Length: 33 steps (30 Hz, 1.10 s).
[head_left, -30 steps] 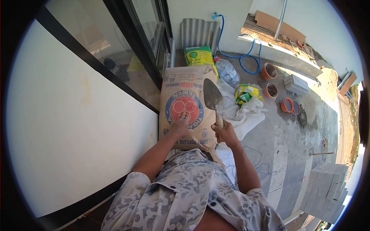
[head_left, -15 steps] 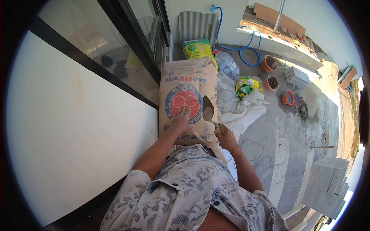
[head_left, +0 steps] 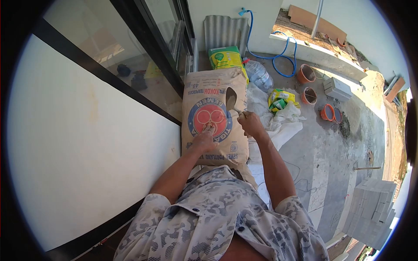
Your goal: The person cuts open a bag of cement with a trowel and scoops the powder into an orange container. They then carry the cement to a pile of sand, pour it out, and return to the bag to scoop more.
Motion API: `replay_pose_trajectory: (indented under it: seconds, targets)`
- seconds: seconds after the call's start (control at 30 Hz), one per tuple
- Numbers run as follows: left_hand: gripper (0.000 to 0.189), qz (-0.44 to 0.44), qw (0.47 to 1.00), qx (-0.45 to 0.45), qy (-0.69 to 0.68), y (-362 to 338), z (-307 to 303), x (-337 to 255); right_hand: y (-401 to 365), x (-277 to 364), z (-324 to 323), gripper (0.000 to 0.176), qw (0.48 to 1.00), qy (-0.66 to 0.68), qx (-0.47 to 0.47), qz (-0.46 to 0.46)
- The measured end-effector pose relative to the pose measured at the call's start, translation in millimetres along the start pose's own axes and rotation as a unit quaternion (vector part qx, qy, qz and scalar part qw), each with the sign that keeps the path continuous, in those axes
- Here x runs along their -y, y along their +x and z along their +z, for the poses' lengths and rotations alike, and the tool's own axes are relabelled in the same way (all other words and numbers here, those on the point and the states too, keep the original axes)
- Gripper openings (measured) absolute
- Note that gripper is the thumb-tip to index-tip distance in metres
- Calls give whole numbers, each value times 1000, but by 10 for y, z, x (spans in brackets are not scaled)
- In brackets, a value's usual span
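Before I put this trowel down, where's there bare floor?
To your right, bare concrete floor lies between the white plastic sheeting and the grey block stack, nearer you than the paired orange buckets. It's crowded beyond the cement bag, where the yellow-green sack and clear plastic jug sit close together.

1 head-worn view — forward, steeply down

Brown sack: "SEMEN", "TIGA", "KOKOH TERPERCAYA", "40", "SEMEN PORTLAND"; yellow-green bag behind: lettering too small.
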<state>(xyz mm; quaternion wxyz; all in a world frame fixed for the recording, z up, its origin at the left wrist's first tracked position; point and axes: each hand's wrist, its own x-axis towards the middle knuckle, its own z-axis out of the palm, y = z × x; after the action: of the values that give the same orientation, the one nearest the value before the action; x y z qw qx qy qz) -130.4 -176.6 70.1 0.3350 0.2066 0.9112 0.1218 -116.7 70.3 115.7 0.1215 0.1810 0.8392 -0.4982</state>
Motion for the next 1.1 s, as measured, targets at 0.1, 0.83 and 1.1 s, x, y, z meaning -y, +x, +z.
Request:
replay_pose_trajectory:
  seconds: [0.1,0.83,1.1]
  targets:
    - [96,-2,1000,-9,16,-11,-66,-80,-386,157,-276,36,999,-54,0,10]
    - [100,-7,1000,-14,18,7,7,-32,-233,89,-180,32,957,-285,47,10]
    - [98,-18,1000,3,22,-28,-97,-114,-80,173,-250,32,947,-273,160,48]
